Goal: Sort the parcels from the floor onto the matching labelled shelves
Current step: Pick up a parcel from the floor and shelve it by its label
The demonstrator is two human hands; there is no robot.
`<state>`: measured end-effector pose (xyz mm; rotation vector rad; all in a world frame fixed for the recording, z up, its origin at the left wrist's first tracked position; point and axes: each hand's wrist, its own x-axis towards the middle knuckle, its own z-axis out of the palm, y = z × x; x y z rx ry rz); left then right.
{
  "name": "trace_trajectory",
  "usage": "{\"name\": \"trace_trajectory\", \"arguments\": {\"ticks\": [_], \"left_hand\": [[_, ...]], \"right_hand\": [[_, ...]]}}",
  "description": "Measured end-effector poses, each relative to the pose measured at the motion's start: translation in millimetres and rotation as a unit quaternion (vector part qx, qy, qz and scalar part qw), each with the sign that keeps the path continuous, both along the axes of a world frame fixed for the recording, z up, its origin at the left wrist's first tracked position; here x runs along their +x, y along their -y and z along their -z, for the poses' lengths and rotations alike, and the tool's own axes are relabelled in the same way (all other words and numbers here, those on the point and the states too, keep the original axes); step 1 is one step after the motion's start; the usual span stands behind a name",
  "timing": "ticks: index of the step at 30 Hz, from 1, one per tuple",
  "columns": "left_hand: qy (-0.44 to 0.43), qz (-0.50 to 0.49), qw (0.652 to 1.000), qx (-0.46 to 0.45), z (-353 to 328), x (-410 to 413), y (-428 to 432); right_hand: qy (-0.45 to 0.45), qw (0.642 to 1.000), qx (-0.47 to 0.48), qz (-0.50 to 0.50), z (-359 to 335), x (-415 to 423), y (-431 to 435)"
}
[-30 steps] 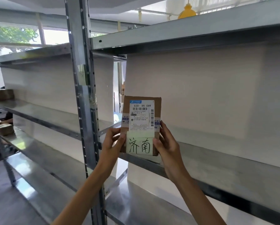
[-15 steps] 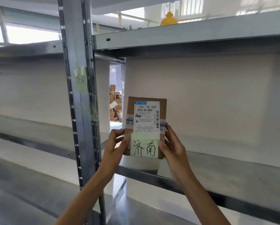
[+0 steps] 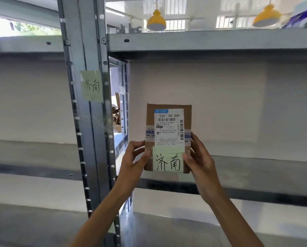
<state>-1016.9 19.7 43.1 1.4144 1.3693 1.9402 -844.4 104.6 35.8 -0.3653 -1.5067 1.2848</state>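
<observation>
A small brown cardboard parcel (image 3: 168,120) stands upright in front of the metal shelf (image 3: 256,168). It carries a white shipping label and a pale green note with two handwritten characters. My left hand (image 3: 134,157) grips its lower left edge and my right hand (image 3: 200,157) grips its lower right edge. A matching pale green note (image 3: 91,85) with the same characters is stuck on the steel upright (image 3: 88,122), to the parcel's left and higher up.
The upper shelf (image 3: 211,40) runs across above the parcel, a lower shelf (image 3: 184,227) below my arms. A blue and white package (image 3: 304,18) lies on the top right. Two yellow lamps (image 3: 156,21) hang behind. Cardboard boxes (image 3: 116,113) show through the gap.
The view has tilted up and to the right, bringing the note on the upright fully into sight. Both hands keep the same hold on the parcel, which sits slightly further right.
</observation>
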Motion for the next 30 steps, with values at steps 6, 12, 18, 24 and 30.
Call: {"name": "trace_trajectory", "arguments": {"ticks": [6, 12, 18, 24, 30], "left_hand": [[-0.002, 0.026, 1.0, 0.009, -3.5, 3.5, 18.0], [0.013, 0.035, 0.999, 0.016, -1.4, 11.6, 45.7], [0.016, 0.031, 0.999, 0.013, -3.0, 26.0, 69.6], [0.048, 0.009, 0.999, 0.019, -7.0, 47.5, 87.0], [0.056, 0.022, 0.998, 0.017, -3.5, 56.2, 103.0]], "right_hand": [[-0.011, 1.0, -0.016, 0.009, -5.8, 10.1, 27.0], [-0.004, 1.0, -0.011, 0.021, -6.2, 20.1, 58.1], [-0.003, 1.0, -0.008, 0.025, -4.7, 35.9, 78.8], [-0.01, 0.999, -0.01, 0.029, -10.9, 36.7, 94.5], [-0.019, 0.999, -0.007, 0.038, -5.7, 47.2, 108.8]]}}
